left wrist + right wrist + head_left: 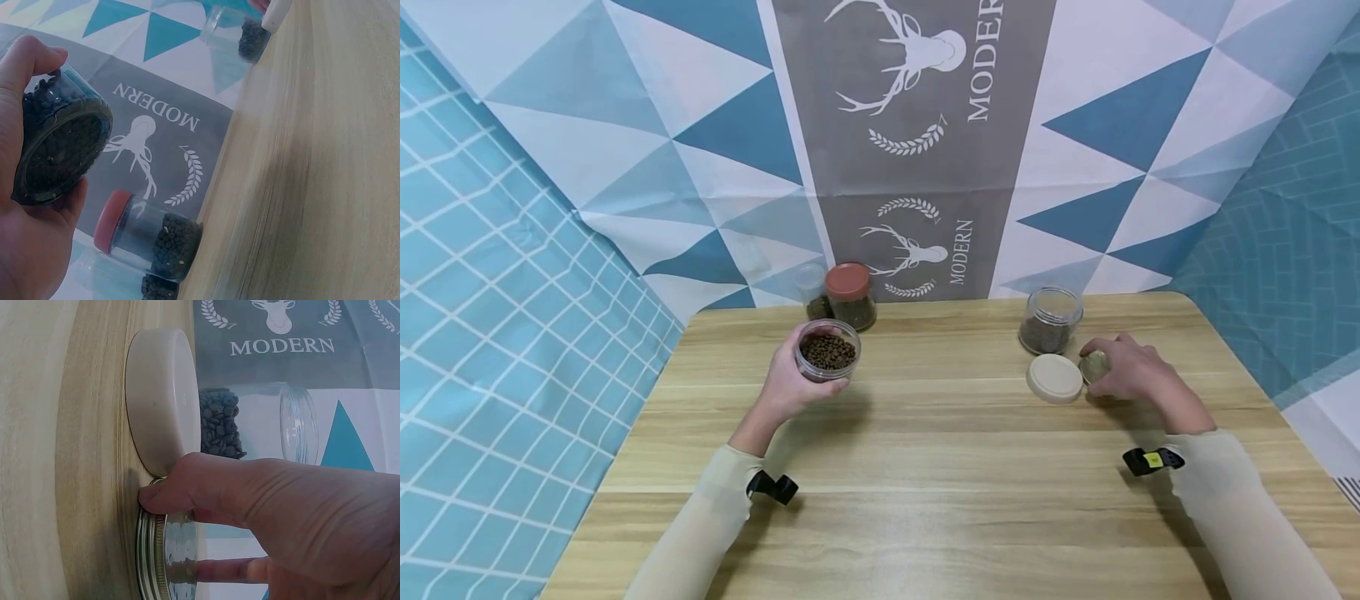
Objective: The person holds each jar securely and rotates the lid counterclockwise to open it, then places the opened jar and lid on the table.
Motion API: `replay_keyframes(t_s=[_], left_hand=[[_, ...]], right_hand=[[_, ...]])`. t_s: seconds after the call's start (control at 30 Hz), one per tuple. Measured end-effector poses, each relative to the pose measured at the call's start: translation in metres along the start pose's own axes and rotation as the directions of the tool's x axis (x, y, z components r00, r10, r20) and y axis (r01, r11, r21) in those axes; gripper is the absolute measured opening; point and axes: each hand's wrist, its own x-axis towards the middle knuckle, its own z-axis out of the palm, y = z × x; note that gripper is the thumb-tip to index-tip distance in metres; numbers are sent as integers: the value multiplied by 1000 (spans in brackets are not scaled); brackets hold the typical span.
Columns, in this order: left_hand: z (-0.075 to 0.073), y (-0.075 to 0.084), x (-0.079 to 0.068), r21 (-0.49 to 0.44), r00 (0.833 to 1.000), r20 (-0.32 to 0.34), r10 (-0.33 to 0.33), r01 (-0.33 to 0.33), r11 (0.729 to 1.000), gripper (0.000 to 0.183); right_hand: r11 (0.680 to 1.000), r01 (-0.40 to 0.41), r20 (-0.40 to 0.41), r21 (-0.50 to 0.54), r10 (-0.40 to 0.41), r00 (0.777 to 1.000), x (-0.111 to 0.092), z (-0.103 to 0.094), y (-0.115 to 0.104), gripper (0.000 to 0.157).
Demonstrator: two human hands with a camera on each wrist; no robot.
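My left hand (790,379) grips a clear jar (827,375) of brown pellets, its mouth uncovered and facing the head camera. The left wrist view shows the jar's dark-looking base (65,159), raised off the table. On the right, my right hand (1131,371) holds a round, gold-rimmed lid (153,556) low at the tabletop, thumb on its ridged edge and fingers around its clear side. Touching or close beside it lies a cream lid (1054,378). Just behind stands an uncovered clear jar (1047,329), partly filled with dark pellets.
At the back left, a jar with a red lid (848,283) stands next to a jar with a pale, translucent top (811,279). Both contain dark pellets. A patterned backdrop (917,167) rises along the rear edge of the wooden table (910,483).
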Motion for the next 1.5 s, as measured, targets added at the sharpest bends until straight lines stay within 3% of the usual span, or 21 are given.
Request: replay_keyframes(t_s=[0.9, 1.5], left_hand=[[5, -1, 4, -41, 999, 22, 31, -30, 999, 84], [5, -1, 3, -39, 1000, 17, 18, -17, 999, 84]], right_hand=[[1000, 11, 27, -13, -11, 1000, 5, -3, 0, 78], [995, 45, 45, -93, -41, 998, 6, -33, -7, 84]])
